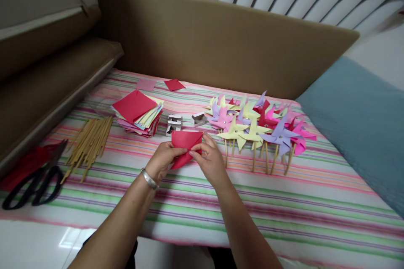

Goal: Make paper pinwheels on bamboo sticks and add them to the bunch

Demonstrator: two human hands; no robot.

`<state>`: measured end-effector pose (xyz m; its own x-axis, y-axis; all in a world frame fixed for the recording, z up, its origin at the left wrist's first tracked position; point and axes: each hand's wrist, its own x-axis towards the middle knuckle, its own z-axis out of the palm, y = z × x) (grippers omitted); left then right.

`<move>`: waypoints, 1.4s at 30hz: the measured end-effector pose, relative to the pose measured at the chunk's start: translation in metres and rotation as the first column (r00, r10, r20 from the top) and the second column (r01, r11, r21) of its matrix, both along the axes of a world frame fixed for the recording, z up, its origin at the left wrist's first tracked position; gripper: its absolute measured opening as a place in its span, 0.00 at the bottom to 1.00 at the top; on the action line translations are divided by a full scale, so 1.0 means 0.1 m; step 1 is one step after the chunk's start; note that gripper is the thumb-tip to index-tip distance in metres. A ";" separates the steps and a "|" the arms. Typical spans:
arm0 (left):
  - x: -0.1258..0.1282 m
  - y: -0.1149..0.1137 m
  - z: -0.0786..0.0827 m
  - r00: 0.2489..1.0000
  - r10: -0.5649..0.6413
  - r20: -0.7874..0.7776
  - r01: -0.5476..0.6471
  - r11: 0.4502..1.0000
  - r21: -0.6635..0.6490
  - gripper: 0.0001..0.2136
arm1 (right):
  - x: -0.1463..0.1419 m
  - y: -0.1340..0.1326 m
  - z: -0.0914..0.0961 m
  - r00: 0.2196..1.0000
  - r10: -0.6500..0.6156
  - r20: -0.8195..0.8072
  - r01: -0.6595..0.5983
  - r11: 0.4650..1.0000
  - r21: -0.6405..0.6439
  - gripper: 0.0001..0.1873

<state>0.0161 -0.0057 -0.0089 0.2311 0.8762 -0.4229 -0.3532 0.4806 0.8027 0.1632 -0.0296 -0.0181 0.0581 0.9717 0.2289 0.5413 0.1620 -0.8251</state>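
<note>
A red paper square (187,138) is between my two hands, over the striped cloth, with its lower corners bent inward. My left hand (164,159) pinches its left side, thumb pressed toward the paper's centre. On the other side my right hand (208,157) grips the paper with thumb and fingers meeting near the middle. Whether a small pin is under the fingertips I cannot make out. Two small open white boxes, one (174,124) straight behind the paper and another (198,119) to its right, hold small dark items.
Finished paper pinwheels (254,128) on sticks lie to the right. Stacked coloured paper squares (135,107) sit back left, with loose thin sticks (90,143) and black-handled scissors (41,183) further left. A brown board (205,38) stands behind.
</note>
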 end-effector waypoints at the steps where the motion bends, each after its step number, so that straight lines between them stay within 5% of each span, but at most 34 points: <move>1: 0.00 0.00 0.00 1.000 -0.011 0.004 0.011 1.000 -0.005 0.11 | 0.00 0.00 0.01 1.000 -0.001 0.011 0.000 1.000 0.004 0.01; 11: -0.06 -0.01 -0.01 0.984 -0.156 0.086 0.158 0.987 -0.017 0.14 | 0.02 -0.02 0.03 1.000 0.021 -0.004 -0.022 0.999 -0.033 0.02; 20: -0.05 -0.01 0.01 0.988 -0.155 -0.027 0.155 0.988 0.006 0.12 | 0.00 -0.02 0.08 1.000 -0.024 0.019 0.025 0.998 -0.058 0.02; 26: -0.10 0.03 -0.01 0.966 -0.169 -0.195 0.186 0.980 0.074 0.05 | 0.12 -0.02 0.14 0.991 -0.077 -0.111 0.068 0.994 -0.085 0.34; 29: -0.09 0.02 -0.04 0.918 -0.239 -0.317 0.282 0.954 0.099 0.05 | 0.18 -0.05 0.21 0.999 -0.002 -0.036 -0.001 0.997 -0.072 0.37; 36: -0.02 -0.04 -0.12 0.806 -0.429 -0.408 0.544 0.809 0.224 0.05 | 0.19 -0.13 0.29 0.964 0.258 0.069 -0.229 0.932 -0.280 0.37; 42: -0.03 -0.04 -0.14 0.823 -0.392 -0.410 0.507 0.834 0.220 0.04 | 0.20 -0.11 0.25 0.961 0.276 0.019 -0.258 0.921 -0.293 0.36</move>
<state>0.0136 -0.0099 -0.0226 0.5262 0.8041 -0.2765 0.1579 0.2271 0.9610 0.1836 -0.0407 0.0070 -0.2179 0.9738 -0.0647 0.5595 0.0703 -0.8258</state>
